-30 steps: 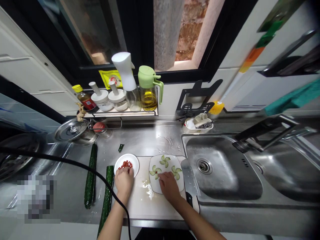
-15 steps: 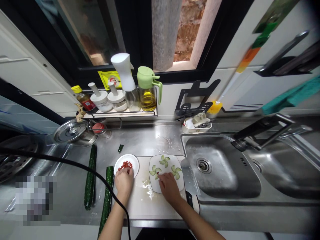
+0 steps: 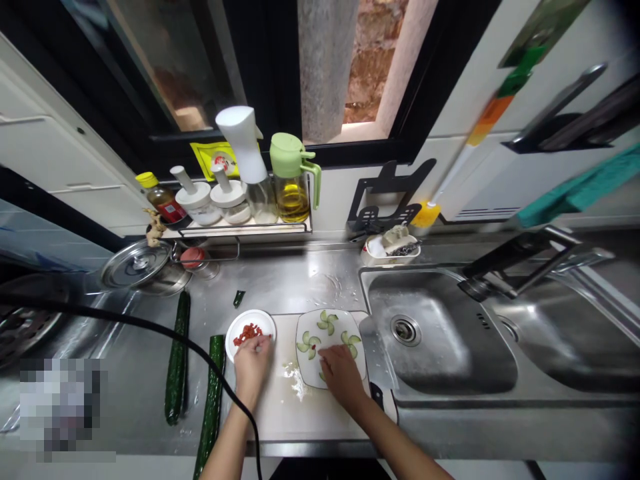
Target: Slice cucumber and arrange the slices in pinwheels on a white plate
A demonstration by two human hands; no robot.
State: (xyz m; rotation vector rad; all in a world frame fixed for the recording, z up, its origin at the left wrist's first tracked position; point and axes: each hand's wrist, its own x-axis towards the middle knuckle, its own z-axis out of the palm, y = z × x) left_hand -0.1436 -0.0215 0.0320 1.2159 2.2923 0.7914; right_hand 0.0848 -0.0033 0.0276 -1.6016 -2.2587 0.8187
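Observation:
Small red pieces (image 3: 247, 333) lie in a round white dish (image 3: 231, 341). My left hand (image 3: 253, 363) is at the dish's lower right rim, its fingertips pinched together; what they hold, if anything, is too small to name. A squarish white plate (image 3: 306, 367) bears pale green slices (image 3: 327, 323) fanned into pinwheels. One red piece (image 3: 313, 347) lies by the left pinwheel. Over the plate's lower right part is my right hand (image 3: 341, 375), fingers bent and partly apart, with nothing visible in them. It partly covers slices beneath it.
Both dishes stand on a white cutting board (image 3: 280, 420). Two cucumbers (image 3: 177, 360) lie to the left, near a black cable (image 3: 150, 328) crossing the view. A double sink (image 3: 450, 367) is at right; bottles (image 3: 293, 193) stand on the shelf behind.
My left hand has shifted slightly right, from over the red pieces to the dish's rim. My right hand has drawn a little away from the red piece, which stays at the left pinwheel.

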